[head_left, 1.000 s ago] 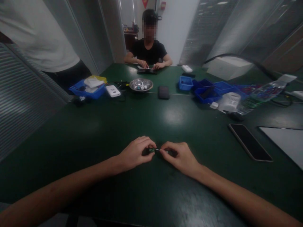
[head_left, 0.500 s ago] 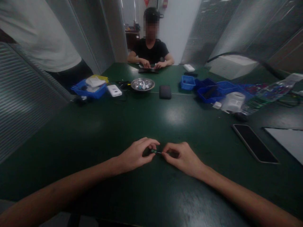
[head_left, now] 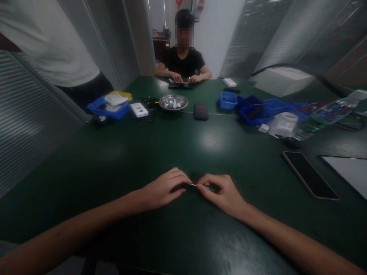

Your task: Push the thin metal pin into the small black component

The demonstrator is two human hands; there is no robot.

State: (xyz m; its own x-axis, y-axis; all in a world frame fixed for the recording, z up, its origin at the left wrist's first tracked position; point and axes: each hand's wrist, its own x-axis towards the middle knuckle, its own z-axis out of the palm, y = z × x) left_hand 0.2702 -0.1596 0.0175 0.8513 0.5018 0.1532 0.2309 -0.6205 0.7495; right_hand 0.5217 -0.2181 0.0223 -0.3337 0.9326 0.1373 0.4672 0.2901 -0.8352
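Note:
Near the front middle of the table, my left hand is closed, thumb and fingers round a small dark piece that is mostly hidden now; a moment ago green, circuit-board-like markings showed on it. Facing it, my right hand pinches a thin, silver-tipped item between thumb and forefinger. Its tip reaches left to the dark piece, apparently touching it. Something greenish shows within the right hand's curl, too dim to name. Both hands stay low over the green tabletop.
A metal bowl of small parts stands further back, beside a black square item. Blue trays and a plastic bottle lie to the right, a phone nearer. Opposite sits a person; another stands left.
My left fingers have come down over the small piece, hiding its green face. My right hand keeps its pinch, with little movement.

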